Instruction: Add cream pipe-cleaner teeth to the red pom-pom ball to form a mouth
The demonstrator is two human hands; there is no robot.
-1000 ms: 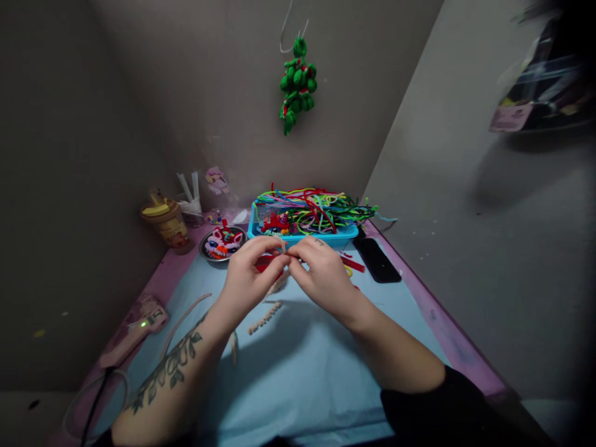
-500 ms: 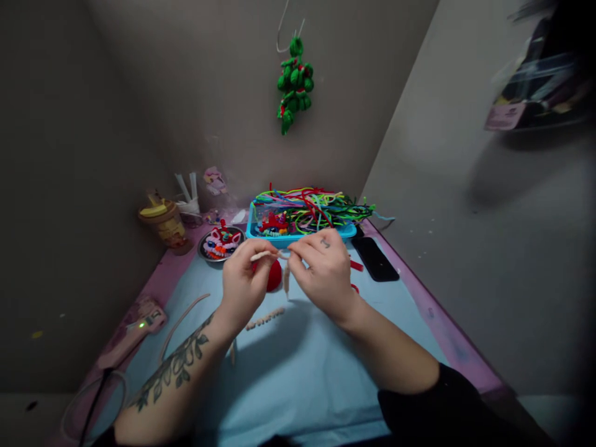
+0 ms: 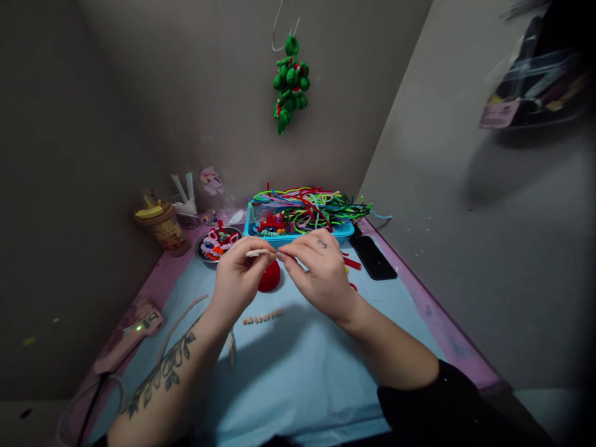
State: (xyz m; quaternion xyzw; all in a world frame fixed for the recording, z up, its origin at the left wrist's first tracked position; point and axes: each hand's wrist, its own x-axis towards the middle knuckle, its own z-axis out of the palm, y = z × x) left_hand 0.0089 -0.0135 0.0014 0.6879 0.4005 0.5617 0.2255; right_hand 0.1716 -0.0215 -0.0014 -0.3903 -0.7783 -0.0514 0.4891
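My left hand pinches a beige pipe cleaner, which lies along its thumb and index finger. The fingertips of my right hand are closed at the other end, almost meeting those of the left. Just below the fingers sits a red rounded object, partly covered by my left hand. A coiled beige pipe cleaner lies on the blue cloth. Near my left wrist is a short beige piece, and a longer curved beige pipe cleaner lies left of my forearm.
Behind my hands stands a blue tray heaped with coloured pipe cleaners. Left of it are a metal bowl of finished pieces and a brown cup. A pink glue gun with a green light lies left; a black phone lies right.
The beige end that hung beneath my fingertips no longer shows. My fingertips have come closer together. The whole view has shifted slightly.
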